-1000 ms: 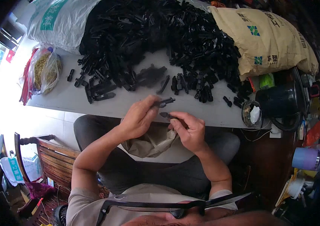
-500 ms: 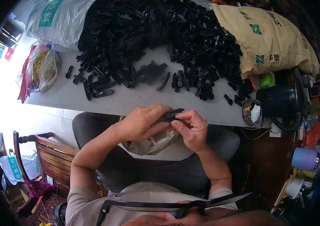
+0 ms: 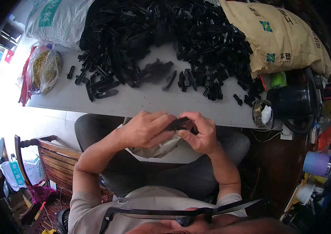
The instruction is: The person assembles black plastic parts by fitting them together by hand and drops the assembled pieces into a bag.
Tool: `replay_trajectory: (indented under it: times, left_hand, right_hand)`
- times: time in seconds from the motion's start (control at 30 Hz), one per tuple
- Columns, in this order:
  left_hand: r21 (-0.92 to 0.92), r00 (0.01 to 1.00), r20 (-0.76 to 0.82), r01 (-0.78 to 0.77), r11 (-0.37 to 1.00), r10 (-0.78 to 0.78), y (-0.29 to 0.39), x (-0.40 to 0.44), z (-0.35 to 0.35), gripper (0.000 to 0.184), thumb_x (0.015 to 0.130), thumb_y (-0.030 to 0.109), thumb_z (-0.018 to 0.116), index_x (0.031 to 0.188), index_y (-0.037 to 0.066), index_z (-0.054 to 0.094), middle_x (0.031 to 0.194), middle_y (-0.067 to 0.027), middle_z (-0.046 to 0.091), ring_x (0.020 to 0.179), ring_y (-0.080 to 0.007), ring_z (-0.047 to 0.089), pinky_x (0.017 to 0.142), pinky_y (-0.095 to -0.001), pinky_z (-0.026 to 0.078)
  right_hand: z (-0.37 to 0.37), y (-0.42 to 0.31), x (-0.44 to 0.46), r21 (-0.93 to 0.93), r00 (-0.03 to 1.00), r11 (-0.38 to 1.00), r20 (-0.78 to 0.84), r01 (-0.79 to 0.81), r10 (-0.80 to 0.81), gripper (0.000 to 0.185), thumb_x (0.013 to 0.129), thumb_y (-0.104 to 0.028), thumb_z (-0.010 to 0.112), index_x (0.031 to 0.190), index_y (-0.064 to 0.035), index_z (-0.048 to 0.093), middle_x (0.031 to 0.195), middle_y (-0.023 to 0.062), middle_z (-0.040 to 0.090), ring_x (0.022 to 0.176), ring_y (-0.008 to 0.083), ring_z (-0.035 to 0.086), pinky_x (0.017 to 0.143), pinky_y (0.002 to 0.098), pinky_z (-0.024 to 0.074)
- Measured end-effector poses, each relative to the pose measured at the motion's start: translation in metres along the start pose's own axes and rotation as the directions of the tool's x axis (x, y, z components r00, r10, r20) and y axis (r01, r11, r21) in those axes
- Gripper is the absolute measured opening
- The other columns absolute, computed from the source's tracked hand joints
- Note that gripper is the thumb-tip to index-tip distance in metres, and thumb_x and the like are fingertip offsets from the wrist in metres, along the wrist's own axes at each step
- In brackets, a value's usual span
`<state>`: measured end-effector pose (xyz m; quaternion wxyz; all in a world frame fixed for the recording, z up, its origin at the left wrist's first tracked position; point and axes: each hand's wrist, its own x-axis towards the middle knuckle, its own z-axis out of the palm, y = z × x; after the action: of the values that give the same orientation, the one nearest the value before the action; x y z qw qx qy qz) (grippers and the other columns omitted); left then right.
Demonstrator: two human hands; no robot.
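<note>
Above my lap, close to the table's front edge, both hands meet around a black plastic part (image 3: pixel 178 123). My left hand (image 3: pixel 146 128) has its fingers closed on the part's left end. From the other side my right hand (image 3: pixel 199 132) pinches it between thumb and forefinger. Fingers cover much of the part, so its full shape is hidden. Under the hands a beige bag (image 3: pixel 159 149) lies across my lap. On the table beyond is a large heap of similar black plastic parts (image 3: pixel 134 43), with several loose ones (image 3: pixel 188 79) along its near side.
The grey table (image 3: pixel 134 105) carries a white sack (image 3: pixel 62 23) at left and a tan sack (image 3: pixel 276 43) at right. A plastic bag of small golden pieces (image 3: pixel 45 70) stands at its left end. At right are a jar (image 3: pixel 262 113) and a black container (image 3: pixel 292 103). A wooden chair (image 3: pixel 58 163) is at left.
My right forefinger and thumb have shifted over the black part's right end, covering more of it. The part stays between both hands. The view has moved slightly.
</note>
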<state>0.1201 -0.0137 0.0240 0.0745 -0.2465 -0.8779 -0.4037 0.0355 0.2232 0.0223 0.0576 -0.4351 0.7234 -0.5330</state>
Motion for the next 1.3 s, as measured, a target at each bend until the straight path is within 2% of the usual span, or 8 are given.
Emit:
replay_trajectory:
  times: [0.37, 0.53, 0.73, 0.87, 1.0, 1.03, 1.13, 1.3]
  left_hand:
    - [-0.192, 1.000, 0.007, 0.029, 0.981, -0.028, -0.012, 0.008, -0.002, 0.036, 0.091, 0.025, 0.079, 0.119, 0.005, 0.068, 0.097, -0.0148, 0.068, 0.079, -0.0385, 0.069, 0.067, -0.0459, 0.054]
    - [-0.005, 0.992, 0.115, 0.055, 0.998, -0.054, -0.017, 0.010, -0.017, 0.028, 0.092, 0.026, 0.078, 0.108, 0.003, 0.072, 0.088, -0.0128, 0.067, 0.077, -0.0361, 0.069, 0.067, -0.0442, 0.054]
    - [0.210, 0.978, -0.136, 0.185, 0.960, -0.158, -0.033, 0.012, -0.009, 0.026, 0.096, 0.013, 0.070, 0.120, 0.005, 0.068, 0.101, -0.0142, 0.067, 0.081, -0.0359, 0.070, 0.069, -0.0463, 0.056]
    - [0.336, 0.947, -0.208, 0.305, 0.891, -0.246, -0.038, 0.021, 0.000, 0.046, 0.090, 0.006, 0.065, 0.135, 0.010, 0.060, 0.119, -0.0127, 0.063, 0.091, -0.0360, 0.072, 0.074, -0.0467, 0.061]
    - [0.451, 0.966, -0.154, 0.255, 0.855, -0.206, -0.037, 0.029, -0.001, 0.059, 0.085, 0.003, 0.065, 0.143, 0.013, 0.057, 0.124, -0.0117, 0.061, 0.098, -0.0329, 0.073, 0.075, -0.0446, 0.062]
    - [0.466, 0.968, -0.141, 0.248, 0.849, -0.206, -0.038, 0.031, 0.000, 0.059, 0.085, 0.003, 0.064, 0.143, 0.013, 0.057, 0.124, -0.0118, 0.060, 0.098, -0.0323, 0.073, 0.075, -0.0443, 0.062]
    - [0.513, 0.978, -0.100, 0.209, 0.833, -0.184, -0.037, 0.035, -0.001, 0.056, 0.085, 0.003, 0.065, 0.141, 0.011, 0.059, 0.122, -0.0121, 0.061, 0.098, -0.0316, 0.073, 0.073, -0.0438, 0.062]
    - [0.524, 0.978, -0.115, 0.209, 0.826, -0.175, -0.042, 0.034, 0.005, 0.043, 0.086, 0.007, 0.067, 0.128, 0.006, 0.062, 0.117, -0.0127, 0.061, 0.095, -0.0318, 0.072, 0.072, -0.0442, 0.061]
  right_hand:
    - [-0.007, 0.002, 0.001, -0.069, 0.996, 0.993, 0.021, 0.093, -0.092, 0.031, 0.093, -0.026, 0.084, 0.106, -0.0016, 0.070, 0.076, 0.0097, 0.070, 0.065, 0.0204, 0.071, 0.058, 0.0343, 0.0564]
    - [-0.006, 0.008, 0.001, -0.062, 0.977, 0.988, 0.154, -0.138, 0.146, 0.026, 0.091, -0.022, 0.084, 0.103, -0.0023, 0.071, 0.077, 0.0110, 0.071, 0.067, 0.0246, 0.074, 0.061, 0.0374, 0.0580]
    - [0.019, 0.012, -0.008, -0.241, 0.961, 0.970, 0.275, 0.031, 0.038, 0.027, 0.085, -0.020, 0.086, 0.102, -0.0029, 0.072, 0.081, 0.0141, 0.074, 0.072, 0.0289, 0.076, 0.064, 0.0390, 0.0592]
    - [0.051, 0.014, -0.028, -0.474, 0.932, 0.867, 0.362, 0.151, 0.035, 0.045, 0.090, -0.036, 0.080, 0.118, -0.0025, 0.068, 0.097, 0.0161, 0.076, 0.082, 0.0309, 0.077, 0.065, 0.0403, 0.0615]
    - [0.086, 0.021, -0.051, -0.520, 0.813, 0.825, 0.565, 0.221, 0.139, 0.061, 0.096, -0.043, 0.073, 0.132, 0.0053, 0.062, 0.115, 0.0221, 0.069, 0.105, 0.0392, 0.070, 0.088, 0.0470, 0.0601]
    - [0.098, 0.027, -0.062, -0.554, 0.791, 0.814, 0.573, 0.178, 0.217, 0.054, 0.090, -0.033, 0.075, 0.132, -0.0005, 0.064, 0.114, 0.0172, 0.069, 0.114, 0.0380, 0.065, 0.096, 0.0492, 0.0556]
    - [0.109, 0.041, -0.083, -0.625, 0.687, 0.705, 0.674, 0.335, 0.271, 0.044, 0.089, -0.022, 0.071, 0.127, -0.0013, 0.068, 0.111, 0.0188, 0.071, 0.109, 0.0354, 0.069, 0.089, 0.0477, 0.0572]
    - [0.122, 0.042, -0.086, -0.522, 0.440, 0.789, 0.821, 0.325, 0.363, 0.034, 0.088, -0.016, 0.068, 0.118, -0.0019, 0.073, 0.106, 0.0204, 0.074, 0.103, 0.0349, 0.073, 0.083, 0.0457, 0.0579]
